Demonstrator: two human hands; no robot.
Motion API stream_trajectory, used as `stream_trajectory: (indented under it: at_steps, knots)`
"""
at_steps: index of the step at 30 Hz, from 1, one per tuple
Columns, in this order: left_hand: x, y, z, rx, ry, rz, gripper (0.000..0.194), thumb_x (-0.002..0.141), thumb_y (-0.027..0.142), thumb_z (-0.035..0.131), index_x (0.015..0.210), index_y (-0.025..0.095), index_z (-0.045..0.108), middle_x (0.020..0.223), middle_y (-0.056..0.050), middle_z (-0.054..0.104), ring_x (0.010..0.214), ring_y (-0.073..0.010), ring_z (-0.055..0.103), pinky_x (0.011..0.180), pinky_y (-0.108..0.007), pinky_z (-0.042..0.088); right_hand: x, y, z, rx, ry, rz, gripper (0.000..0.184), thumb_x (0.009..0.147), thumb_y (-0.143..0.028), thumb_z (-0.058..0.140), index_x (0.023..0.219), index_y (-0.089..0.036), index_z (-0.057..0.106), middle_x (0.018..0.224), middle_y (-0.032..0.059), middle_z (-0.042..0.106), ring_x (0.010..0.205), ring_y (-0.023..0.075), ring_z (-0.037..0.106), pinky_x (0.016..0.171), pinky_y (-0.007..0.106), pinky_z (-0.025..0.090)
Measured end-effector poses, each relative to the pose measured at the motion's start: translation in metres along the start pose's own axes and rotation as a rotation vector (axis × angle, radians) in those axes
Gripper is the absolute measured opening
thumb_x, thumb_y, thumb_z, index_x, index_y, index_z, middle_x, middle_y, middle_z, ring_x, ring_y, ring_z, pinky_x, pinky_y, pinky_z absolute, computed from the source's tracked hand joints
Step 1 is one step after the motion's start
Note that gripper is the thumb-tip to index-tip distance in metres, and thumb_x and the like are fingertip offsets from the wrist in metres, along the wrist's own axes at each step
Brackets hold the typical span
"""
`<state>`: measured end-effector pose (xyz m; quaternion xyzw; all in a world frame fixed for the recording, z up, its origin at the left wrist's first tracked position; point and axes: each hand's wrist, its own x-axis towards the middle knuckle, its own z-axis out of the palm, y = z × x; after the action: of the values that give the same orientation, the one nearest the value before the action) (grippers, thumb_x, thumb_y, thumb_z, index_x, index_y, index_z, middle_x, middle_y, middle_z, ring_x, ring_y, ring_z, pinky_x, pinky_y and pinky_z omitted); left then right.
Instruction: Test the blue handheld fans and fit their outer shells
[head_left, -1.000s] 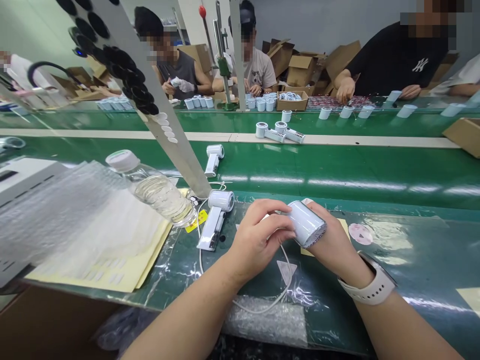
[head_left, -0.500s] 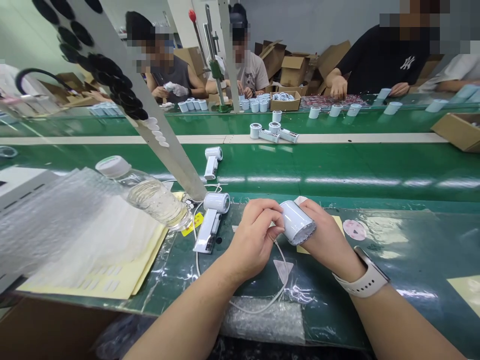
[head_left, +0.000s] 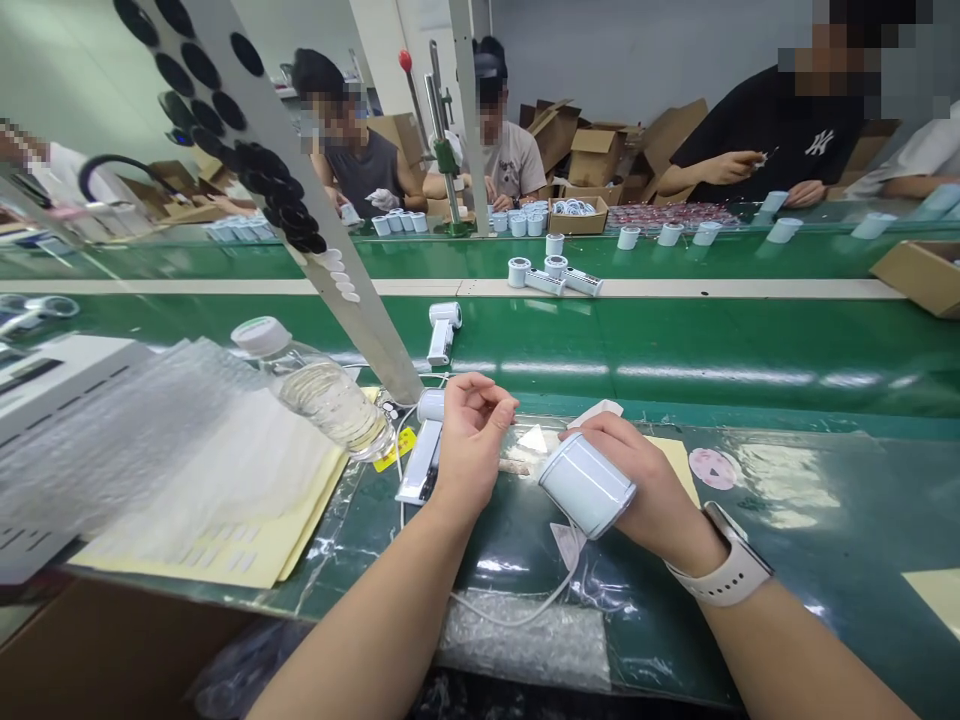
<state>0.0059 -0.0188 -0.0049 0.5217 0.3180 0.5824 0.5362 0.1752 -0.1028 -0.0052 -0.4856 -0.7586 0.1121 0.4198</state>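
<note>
My right hand [head_left: 645, 490] is wrapped around a pale blue-white handheld fan [head_left: 589, 485], its cylindrical head tilted down over the bench and a bit of its handle showing past the fingers. Off to the left, my left hand [head_left: 474, 440] is apart from it, with curled fingers and the thumb close to the fingertips. Whatever may be pinched there is too small to make out. Partly hidden behind that hand lies a second handheld fan [head_left: 420, 462]. A white cable [head_left: 517, 622] loops over the bench below both hands.
A slanted metal post [head_left: 360, 320] bearing black discs and white ovals rises at left. Near it are a water bottle [head_left: 315, 390] and yellow sheets [head_left: 300, 540] under bubble wrap. Another fan [head_left: 444, 332] lies on the green conveyor [head_left: 675, 350]. Several co-workers sit across.
My left hand has left the fan in my right hand and moved left and up, in front of the second fan. The held fan has tilted and come slightly lower.
</note>
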Motion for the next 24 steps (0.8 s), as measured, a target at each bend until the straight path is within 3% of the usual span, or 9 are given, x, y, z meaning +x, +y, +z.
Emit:
stream_trajectory:
  at_steps: [8, 15, 17, 18, 20, 21, 22, 24]
  knots:
    - [-0.001, -0.003, 0.001, 0.039, -0.099, -0.108, 0.017, 0.077, 0.028, 0.069, 0.085, 0.020, 0.055, 0.072, 0.003, 0.058, 0.065, -0.0107, 0.054, 0.066, -0.025, 0.045, -0.002, -0.001, 0.000, -0.044, 0.082, -0.107, 0.021, 0.091, -0.008, 0.058, 0.109, -0.016, 0.062, 0.100, 0.0124, 0.064, 0.090, 0.0251, 0.063, 0.074, 0.038, 0.054]
    - [0.003, -0.012, -0.003, 0.162, -0.098, -0.160, 0.015, 0.085, 0.033, 0.059, 0.095, 0.022, 0.054, 0.056, 0.009, 0.047, 0.054, -0.0112, 0.048, 0.061, -0.026, 0.042, -0.001, 0.001, 0.003, -0.032, 0.030, -0.109, 0.021, 0.089, -0.006, 0.059, 0.108, -0.016, 0.062, 0.097, 0.0116, 0.064, 0.087, 0.0246, 0.063, 0.072, 0.038, 0.055]
    - [0.003, -0.015, -0.006, 0.246, -0.106, -0.113, 0.035, 0.081, 0.032, 0.066, 0.112, 0.023, 0.053, 0.076, 0.002, 0.063, 0.078, -0.0157, 0.063, 0.078, -0.030, 0.048, -0.002, 0.001, 0.004, -0.035, 0.005, -0.109, 0.021, 0.090, -0.006, 0.059, 0.108, -0.016, 0.062, 0.097, 0.0113, 0.064, 0.087, 0.0248, 0.063, 0.073, 0.038, 0.056]
    - [0.004, -0.016, -0.007, 0.294, -0.106, -0.074, 0.052, 0.077, 0.031, 0.072, 0.124, 0.025, 0.050, 0.100, -0.004, 0.068, 0.102, -0.0198, 0.064, 0.091, -0.035, 0.047, -0.002, 0.001, 0.004, -0.037, -0.005, -0.111, 0.021, 0.090, -0.006, 0.059, 0.108, -0.016, 0.062, 0.096, 0.0112, 0.064, 0.087, 0.0249, 0.063, 0.073, 0.039, 0.056]
    - [0.004, -0.017, -0.009, 0.369, -0.101, -0.013, 0.089, 0.068, 0.032, 0.082, 0.144, 0.030, 0.035, 0.145, -0.011, 0.051, 0.141, -0.0269, 0.040, 0.111, -0.043, 0.036, -0.003, 0.002, 0.005, -0.037, -0.017, -0.114, 0.021, 0.089, -0.006, 0.059, 0.107, -0.016, 0.062, 0.096, 0.0114, 0.064, 0.089, 0.0254, 0.063, 0.074, 0.039, 0.056]
    - [0.005, -0.018, -0.010, 0.379, -0.105, -0.015, 0.100, 0.066, 0.034, 0.084, 0.149, 0.031, 0.028, 0.150, -0.011, 0.046, 0.147, -0.0283, 0.032, 0.114, -0.045, 0.032, -0.003, 0.004, 0.006, -0.036, -0.020, -0.112, 0.020, 0.088, -0.006, 0.060, 0.106, -0.016, 0.062, 0.096, 0.0115, 0.064, 0.089, 0.0256, 0.063, 0.075, 0.040, 0.056]
    - [0.005, -0.019, -0.010, 0.369, -0.120, -0.050, 0.103, 0.067, 0.038, 0.083, 0.152, 0.029, 0.025, 0.144, -0.012, 0.052, 0.145, -0.0289, 0.034, 0.114, -0.046, 0.032, -0.003, 0.005, 0.006, -0.034, -0.024, -0.108, 0.019, 0.088, -0.007, 0.060, 0.105, -0.016, 0.062, 0.096, 0.0117, 0.064, 0.089, 0.0256, 0.063, 0.075, 0.040, 0.056]
    - [0.007, -0.022, -0.010, 0.320, -0.166, -0.149, 0.095, 0.074, 0.045, 0.076, 0.153, 0.022, 0.028, 0.100, -0.007, 0.071, 0.123, -0.0281, 0.058, 0.107, -0.046, 0.040, -0.002, 0.007, 0.008, -0.030, -0.033, -0.092, 0.015, 0.089, -0.008, 0.058, 0.101, -0.016, 0.063, 0.095, 0.0118, 0.064, 0.088, 0.0253, 0.063, 0.074, 0.039, 0.056]
